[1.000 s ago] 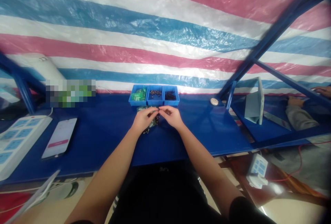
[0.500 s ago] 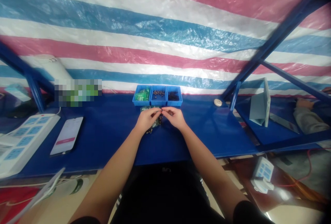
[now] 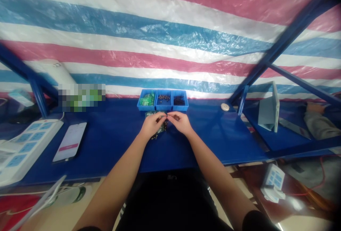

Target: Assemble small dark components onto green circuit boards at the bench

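Note:
My left hand and my right hand meet at their fingertips over the blue table. Both are pinched closed on something small and dark, too tiny to name. Beneath and between them lies a greenish pouch or mat, partly hidden by the hands, with small dark and brass-coloured pieces on and beside it. Just beyond the hands stand three joined blue bins. The left bin holds green plastic packets, the middle bin small metallic pieces, the right bin dark thin pieces like screws.
A phone and a white power strip lie on the table to the left. A round white object sits at the right, near the blue frame post. Farther right are a propped tablet and another person's sleeve.
The view has shifted slightly, so everything sits a little lower in the picture. Both hands stay together, with only a slight movement of the fingertips.

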{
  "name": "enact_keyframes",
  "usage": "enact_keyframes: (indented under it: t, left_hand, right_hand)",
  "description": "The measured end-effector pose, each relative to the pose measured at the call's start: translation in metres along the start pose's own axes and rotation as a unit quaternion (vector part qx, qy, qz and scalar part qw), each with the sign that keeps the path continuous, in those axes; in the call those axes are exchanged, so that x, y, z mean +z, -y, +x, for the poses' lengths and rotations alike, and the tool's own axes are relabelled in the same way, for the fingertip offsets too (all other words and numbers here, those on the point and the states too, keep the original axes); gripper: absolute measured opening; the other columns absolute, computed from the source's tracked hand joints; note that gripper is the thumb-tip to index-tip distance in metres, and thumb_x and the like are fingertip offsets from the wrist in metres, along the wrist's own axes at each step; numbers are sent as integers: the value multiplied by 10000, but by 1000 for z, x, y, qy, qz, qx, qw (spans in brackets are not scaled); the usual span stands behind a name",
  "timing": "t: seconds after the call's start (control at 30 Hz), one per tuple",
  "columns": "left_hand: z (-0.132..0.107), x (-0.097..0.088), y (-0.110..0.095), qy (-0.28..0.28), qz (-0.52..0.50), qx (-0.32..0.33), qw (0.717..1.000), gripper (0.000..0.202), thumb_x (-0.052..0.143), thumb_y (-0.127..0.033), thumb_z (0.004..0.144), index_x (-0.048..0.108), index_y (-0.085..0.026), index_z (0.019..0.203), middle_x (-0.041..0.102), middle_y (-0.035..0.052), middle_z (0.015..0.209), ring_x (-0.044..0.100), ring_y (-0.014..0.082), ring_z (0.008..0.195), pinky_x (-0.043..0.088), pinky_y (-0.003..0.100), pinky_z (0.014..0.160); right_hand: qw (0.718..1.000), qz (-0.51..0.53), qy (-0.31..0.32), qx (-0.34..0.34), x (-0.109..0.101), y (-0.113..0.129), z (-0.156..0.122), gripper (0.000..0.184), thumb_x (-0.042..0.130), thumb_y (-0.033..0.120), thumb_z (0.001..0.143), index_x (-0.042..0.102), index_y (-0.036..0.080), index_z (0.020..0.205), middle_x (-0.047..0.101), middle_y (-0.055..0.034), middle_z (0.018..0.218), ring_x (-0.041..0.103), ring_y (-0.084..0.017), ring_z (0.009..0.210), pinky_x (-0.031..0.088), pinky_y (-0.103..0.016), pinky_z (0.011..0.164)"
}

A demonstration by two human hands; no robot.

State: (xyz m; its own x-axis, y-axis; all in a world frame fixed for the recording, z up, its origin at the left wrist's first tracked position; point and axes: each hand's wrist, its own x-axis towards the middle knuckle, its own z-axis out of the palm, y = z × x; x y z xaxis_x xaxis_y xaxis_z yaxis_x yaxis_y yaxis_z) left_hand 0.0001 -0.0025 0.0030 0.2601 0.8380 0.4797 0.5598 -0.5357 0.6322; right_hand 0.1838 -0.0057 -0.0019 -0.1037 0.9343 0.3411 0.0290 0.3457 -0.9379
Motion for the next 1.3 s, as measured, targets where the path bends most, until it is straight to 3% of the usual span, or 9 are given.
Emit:
enact_keyframes:
  t: [0.17, 0.33, 0.5, 0.67, 0.87, 1.13, 1.3]
  left_hand:
    - [0, -1, -1, 10, -12, 10, 1000, 261, 509, -401, 941, 686, -227, 1024, 725, 22, 1006, 672, 155, 830, 499, 252, 755]
    - [-1, 1, 0, 6, -8, -8, 1000, 261, 551, -405, 919, 678, -236, 1072, 724, -1, 876, 646, 125, 683, 489, 229, 669]
    - [0, 0, -1, 2, -14, 3, 1000, 224, 527, -375, 938, 681, -233, 1017, 723, -5, 959, 657, 121, 761, 482, 219, 720]
    - [1, -1, -3, 28, -23, -6, 999, 251, 485, -387, 954, 667, -225, 1014, 712, 5, 915, 641, 133, 728, 477, 235, 695]
    - [-1, 2, -1, 16, -10, -14, 1000, 256, 539, -406, 921, 661, -231, 1063, 649, -27, 703, 573, 114, 592, 442, 223, 603]
    - [1, 2, 2, 24, 4, -10, 1000, 234, 509, -388, 935, 649, -222, 1022, 635, -19, 705, 572, 125, 612, 444, 231, 619]
    - [1, 2, 1, 35, -8, -16, 999, 252, 474, -402, 952, 645, -233, 1028, 699, 12, 881, 636, 149, 725, 476, 252, 696]
  right_hand:
    - [1000, -3, 6, -13, 0, 1, 0, 298, 716, 402, 782, 723, 197, 999, 730, -58, 894, 675, -173, 768, 559, -317, 749]
    - [1000, -8, 2, -11, -1, 0, 0, 279, 709, 399, 789, 729, 194, 977, 730, -58, 862, 681, -180, 759, 559, -326, 743]
    - [1000, -3, 6, 2, 0, -2, 0, 314, 714, 412, 780, 725, 190, 1003, 733, -61, 878, 679, -178, 763, 559, -322, 743]
    - [1000, -15, 5, 0, 1, -3, 0, 317, 715, 416, 778, 725, 190, 1000, 733, -63, 885, 677, -177, 761, 560, -323, 747]
    - [1000, -14, 0, 2, -2, -3, 0, 295, 702, 412, 792, 724, 197, 992, 731, -58, 856, 685, -185, 759, 565, -333, 747]
    - [1000, -2, 8, -1, 0, -8, 0, 312, 723, 397, 775, 720, 194, 1012, 729, -65, 885, 682, -181, 760, 561, -329, 739]
    - [1000, -13, 5, -5, 1, -8, 1, 321, 724, 414, 766, 723, 189, 994, 730, -64, 884, 682, -178, 767, 561, -331, 766]
